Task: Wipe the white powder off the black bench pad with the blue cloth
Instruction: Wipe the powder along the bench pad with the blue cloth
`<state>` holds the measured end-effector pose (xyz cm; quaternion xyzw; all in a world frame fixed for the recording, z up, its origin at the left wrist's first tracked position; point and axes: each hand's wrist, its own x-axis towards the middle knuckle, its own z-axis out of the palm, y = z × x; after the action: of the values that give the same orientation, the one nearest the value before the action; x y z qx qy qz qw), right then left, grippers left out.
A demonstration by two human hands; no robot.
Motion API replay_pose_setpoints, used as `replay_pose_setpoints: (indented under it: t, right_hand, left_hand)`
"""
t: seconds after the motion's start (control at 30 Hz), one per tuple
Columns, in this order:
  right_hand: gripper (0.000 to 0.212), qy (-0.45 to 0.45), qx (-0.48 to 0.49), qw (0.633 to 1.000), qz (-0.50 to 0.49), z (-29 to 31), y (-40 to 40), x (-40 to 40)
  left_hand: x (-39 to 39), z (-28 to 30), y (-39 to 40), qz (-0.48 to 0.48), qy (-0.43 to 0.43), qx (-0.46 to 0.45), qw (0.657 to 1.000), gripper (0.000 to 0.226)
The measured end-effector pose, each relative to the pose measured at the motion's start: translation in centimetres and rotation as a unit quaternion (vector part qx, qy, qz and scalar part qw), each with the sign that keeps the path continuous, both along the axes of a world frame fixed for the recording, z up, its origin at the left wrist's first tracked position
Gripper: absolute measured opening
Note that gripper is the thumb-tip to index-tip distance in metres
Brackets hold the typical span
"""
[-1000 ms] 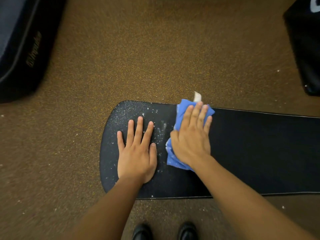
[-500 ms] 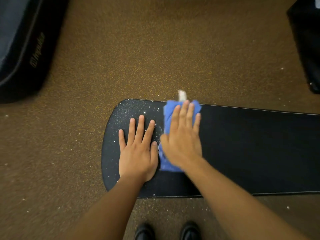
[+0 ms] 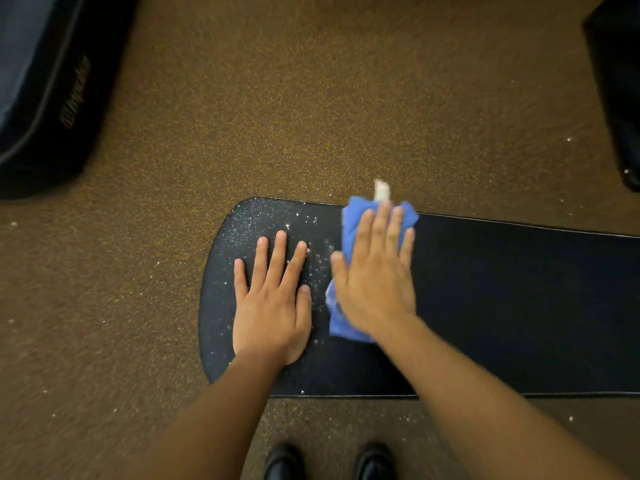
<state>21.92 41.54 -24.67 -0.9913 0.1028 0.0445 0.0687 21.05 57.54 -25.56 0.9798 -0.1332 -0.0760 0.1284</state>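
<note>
head view | right hand (image 3: 375, 275) pressed flat on blue cloth (image 3: 349, 220) | left hand (image 3: 273, 306) flat, empty, on black bench pad (image 3: 519, 306) | risk: white powder (image 3: 318, 258) smeared under left palm or swept onto floor (image 3: 311, 116)

the light was dim and warm, the black bench pad (image 3: 502, 306) showed no glare, the right hand (image 3: 375, 271) and blue cloth (image 3: 349, 223) were smeared by motion blur, and the wide lens bent the edges.

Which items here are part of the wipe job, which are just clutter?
In the job: blue cloth, black bench pad, white powder, right hand flat on the cloth, left hand flat on the pad.

Lying about: dark padded gear top left, black object top right, black shoes.
</note>
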Motion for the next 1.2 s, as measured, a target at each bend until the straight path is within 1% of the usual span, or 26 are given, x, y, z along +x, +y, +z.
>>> replay_pose_setpoints:
  t: [0.1, 0.17, 0.2, 0.27, 0.37, 0.4, 0.47, 0.57, 0.63, 0.67, 0.7, 0.73, 0.8, 0.87, 0.9, 0.93, 0.97, 1.03, 1.1, 1.13, 1.2]
  right_hand:
    - [0.073, 0.000, 0.018, 0.990, 0.139, 0.4, 0.5, -5.8]
    - [0.071, 0.002, 0.001, 0.984, 0.178, 0.3, -2.0, -8.7]
    - [0.071, 0.000, -0.014, 0.986, 0.167, 0.1, -3.6, -8.8]
    - [0.071, -0.002, -0.022, 0.996, 0.083, -0.1, -5.4, -6.2]
    - [0.076, 0.000, 0.022, 0.997, -0.069, 0.2, -3.2, 0.7]
    - [0.076, 0.003, 0.026, 0.996, -0.080, 0.1, -1.8, 1.8]
    - [0.074, -0.006, 0.010, 1.000, -0.026, -0.2, 0.7, 1.3]
    - [0.071, 0.004, 0.008, 0.993, 0.115, 0.3, 2.2, -5.2]
    - [0.070, 0.008, 0.006, 0.983, 0.186, 0.5, 0.8, -9.8]
    - [0.069, 0.010, -0.004, 0.980, 0.199, 0.5, -0.8, -10.8]
    - [0.069, 0.010, -0.026, 0.982, 0.186, 0.3, -2.7, -11.0]
    - [0.069, 0.015, -0.038, 0.988, 0.148, 0.1, -4.4, -10.2]
    - [0.072, 0.012, -0.038, 0.999, 0.029, -0.2, -6.0, -6.0]
    - [0.075, 0.012, 0.001, 0.996, -0.084, 0.0, -4.3, -1.4]
    - [0.076, 0.012, 0.010, 0.995, -0.103, 0.0, -2.6, -0.1]
    - [0.075, 0.006, 0.010, 0.996, -0.087, -0.2, -0.9, 0.1]
    - [0.074, -0.001, 0.000, 0.999, -0.043, -0.2, 0.8, -0.6]
    - [0.072, 0.006, -0.007, 0.998, 0.068, 0.0, 2.8, -4.3]
    - [0.071, 0.010, 0.001, 0.990, 0.140, 0.3, 2.4, -8.5]
    - [0.071, 0.008, -0.001, 0.988, 0.153, 0.3, 1.5, -9.9]
    - [0.070, 0.008, -0.013, 0.992, 0.127, 0.1, -1.2, -10.1]
  left_hand:
    - [-0.1, 0.1, 0.2, 0.001, 0.000, -0.007, 1.000, 0.059]
    - [-0.1, 0.1, 0.2, 0.001, 0.001, -0.008, 1.000, 0.059]
    - [-0.1, 0.2, 0.1, 0.000, 0.001, -0.007, 1.000, 0.059]
    - [0.0, 0.2, 0.1, 0.002, -0.001, -0.004, 1.000, 0.058]
    - [-0.1, 0.1, 0.1, -0.002, -0.001, -0.003, 1.000, 0.059]
    - [-0.1, 0.1, 0.1, -0.001, -0.003, -0.005, 1.000, 0.059]
    - [0.0, 0.0, 0.1, 0.003, -0.006, -0.009, 1.000, 0.059]
    - [0.0, -0.1, 0.1, 0.001, -0.006, -0.013, 1.000, 0.060]
    - [0.0, -0.1, 0.2, 0.001, -0.007, -0.015, 1.000, 0.060]
    - [0.0, -0.1, 0.2, 0.000, -0.007, -0.011, 1.000, 0.060]
    - [-0.1, 0.0, 0.1, -0.001, -0.006, -0.006, 1.000, 0.059]
    - [-0.1, 0.1, 0.1, -0.002, -0.006, -0.002, 1.000, 0.059]
    - [-0.1, 0.2, 0.0, -0.001, -0.005, -0.002, 1.000, 0.059]
    - [-0.1, 0.1, 0.0, 0.000, -0.005, -0.007, 1.000, 0.059]
    - [-0.1, 0.1, 0.0, 0.002, -0.007, -0.008, 1.000, 0.059]
    - [-0.1, 0.0, 0.0, 0.003, -0.009, -0.010, 1.000, 0.059]
    - [-0.1, -0.1, 0.1, 0.004, -0.012, -0.012, 1.000, 0.059]
    - [-0.1, -0.2, 0.1, 0.004, -0.015, -0.021, 1.000, 0.060]
    - [-0.1, -0.2, 0.2, 0.004, -0.014, -0.026, 1.000, 0.060]
    - [-0.1, -0.1, 0.2, 0.005, -0.014, -0.026, 1.000, 0.060]
    - [-0.1, 0.1, 0.1, 0.005, -0.011, -0.021, 1.000, 0.060]
